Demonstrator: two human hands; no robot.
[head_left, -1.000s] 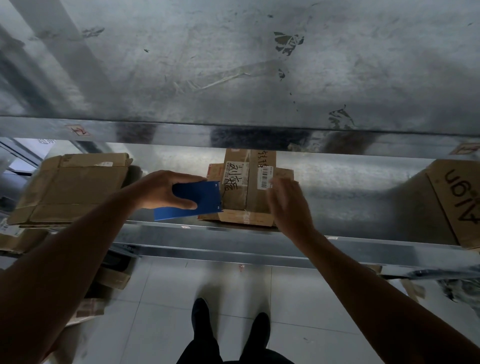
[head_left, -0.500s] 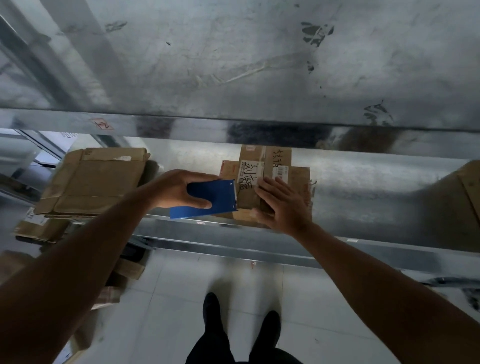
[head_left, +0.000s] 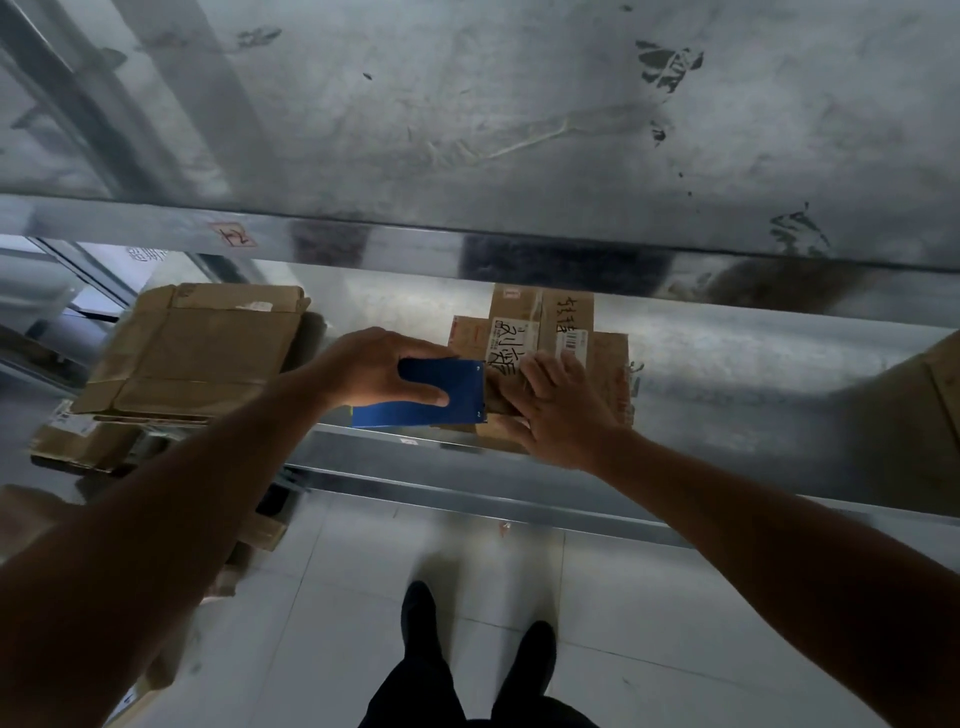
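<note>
Pressing right hand (head_left: 566, 415) flat, fingers spread, onto the box (head_left: 566, 317) after hovering above; gripping blue card (head_left: 457, 382) with left hand (head_left: 374, 374); probably pulling next.

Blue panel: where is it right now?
In the head view the blue panel sits left of centre, gripped by the left hand over the metal shelf, just left of the labelled cardboard box under the right hand.

Box (head_left: 566, 322) on shelf (head_left: 727, 374), card (head_left: 405, 415) just left, cartons (head_left: 197, 348) farther left, perhaps stacked
</note>
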